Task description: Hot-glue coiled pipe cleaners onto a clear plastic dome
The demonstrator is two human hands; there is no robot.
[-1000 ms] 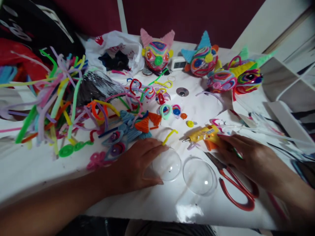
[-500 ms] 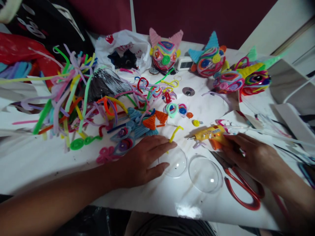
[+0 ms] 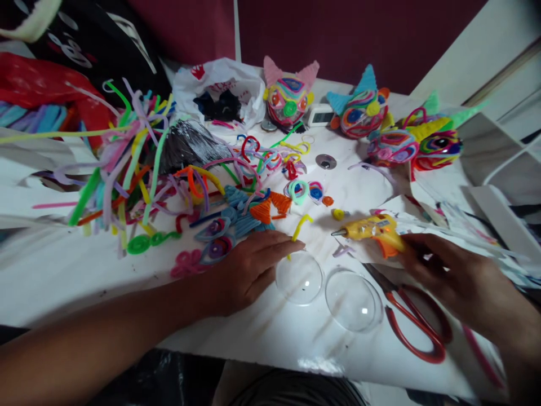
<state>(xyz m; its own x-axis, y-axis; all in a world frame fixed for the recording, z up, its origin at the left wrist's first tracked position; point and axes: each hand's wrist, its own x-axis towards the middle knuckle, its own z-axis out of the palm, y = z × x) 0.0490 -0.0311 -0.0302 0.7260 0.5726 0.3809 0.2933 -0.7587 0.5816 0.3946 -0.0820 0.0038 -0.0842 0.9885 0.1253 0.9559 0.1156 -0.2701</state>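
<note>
My left hand (image 3: 253, 270) rests over the table with its fingers together. A short bent yellow pipe cleaner (image 3: 302, 225) passes at its fingertips, apparently pinched there; the thumb is mostly hidden. Just beside these fingers lies a clear plastic half-ball (image 3: 299, 279), with a second clear half-ball (image 3: 353, 299) to its right. My right hand (image 3: 452, 276) grips the handle of a yellow hot glue gun (image 3: 372, 228), whose metal nozzle points left. Below that hand are scissors with red handles (image 3: 416, 327), partly open on the table.
Loose pipe cleaners (image 3: 122, 169) heap up at the left. Coiled blue pipe-cleaner shapes (image 3: 215, 245) lie near my left forearm. Along the back stand a white plastic bag (image 3: 249, 84), a decorated ball with pink ears (image 3: 287, 101), a small digital clock (image 3: 320, 116) and other decorated balls (image 3: 359, 113).
My right hand has lifted the glue gun slightly and shifted it right. My left thumb has drawn in beneath the fingers. The view has moved a little.
</note>
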